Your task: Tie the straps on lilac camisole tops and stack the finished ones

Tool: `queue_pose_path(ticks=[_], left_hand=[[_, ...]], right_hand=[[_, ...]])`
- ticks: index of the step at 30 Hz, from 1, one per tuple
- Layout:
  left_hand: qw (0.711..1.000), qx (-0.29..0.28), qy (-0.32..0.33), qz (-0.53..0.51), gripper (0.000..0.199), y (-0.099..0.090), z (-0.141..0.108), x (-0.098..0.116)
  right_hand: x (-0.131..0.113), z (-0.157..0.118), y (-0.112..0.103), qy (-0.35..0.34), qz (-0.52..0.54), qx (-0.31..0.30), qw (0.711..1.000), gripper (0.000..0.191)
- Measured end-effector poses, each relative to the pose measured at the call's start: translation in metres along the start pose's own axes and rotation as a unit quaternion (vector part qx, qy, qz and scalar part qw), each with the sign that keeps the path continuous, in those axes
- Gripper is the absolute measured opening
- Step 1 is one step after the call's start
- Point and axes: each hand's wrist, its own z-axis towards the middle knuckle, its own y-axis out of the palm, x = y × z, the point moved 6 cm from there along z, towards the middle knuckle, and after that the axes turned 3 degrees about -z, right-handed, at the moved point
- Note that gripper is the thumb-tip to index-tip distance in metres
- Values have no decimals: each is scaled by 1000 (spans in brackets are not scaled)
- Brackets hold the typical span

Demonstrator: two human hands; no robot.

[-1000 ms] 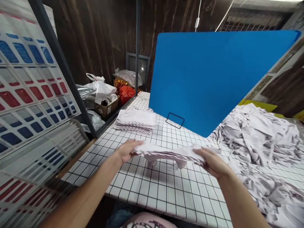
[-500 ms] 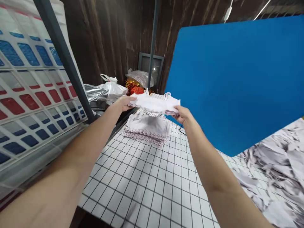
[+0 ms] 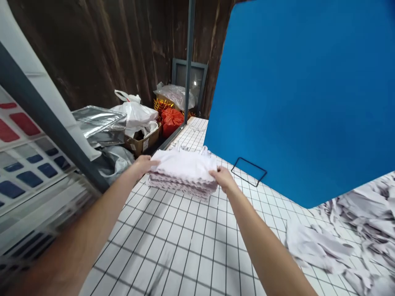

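A white camisole top (image 3: 184, 163) with thin straps at its far edge and a wavy hem lies spread over a stack of similar tops (image 3: 182, 187). Pinched in my left hand (image 3: 145, 163) is its left side. My right hand (image 3: 222, 177) grips the near right corner between thumb and fingers. Several wavy hems show in layers along the near side of the stack, which rests on a white table (image 3: 173, 238) with a black grid.
A large blue board (image 3: 296, 94) rises on the right, with a black wire frame (image 3: 249, 170) at its lower edge. Loose pale fabric (image 3: 367, 222) is heaped at far right. Bags (image 3: 135, 113), a cardboard box (image 3: 143, 144) and a metal post (image 3: 189, 61) stand left and behind.
Both hands have lowered the camisole top from above the stack onto it. The view has shifted, so more of the bags and box shows at left.
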Motion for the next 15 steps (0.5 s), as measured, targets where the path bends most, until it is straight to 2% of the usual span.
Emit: queue_pose_path(ticks=[2, 4, 5, 7, 8, 10, 12, 15], left_hand=[[996, 40, 35, 65, 29, -4, -6, 5], [974, 100, 119, 162, 25, 1, -15, 20], [949, 128, 181, 225, 27, 9, -20, 31], [870, 159, 310, 348, 42, 38, -29, 50], [836, 152, 355, 389, 48, 55, -30, 54], [810, 98, 383, 434, 53, 86, -20, 48], [810, 39, 361, 461, 54, 107, -3, 31], [810, -3, 334, 482, 56, 119, 19, 14]], right_hand=[[-2, -10, -5, -13, -61, 32, 998, 23], [-18, -18, -10, -62, -156, 100, 981, 33], [-31, -21, -9, -107, -213, 136, 961, 39], [-60, -22, 5, -222, -319, 179, 904, 48], [-70, -19, 17, -274, -356, 174, 876, 50], [-75, -5, 44, -313, -396, 121, 855, 51], [-62, 15, 64, -269, -418, 61, 865, 53], [-41, 36, 76, -194, -413, 15, 890, 58]])
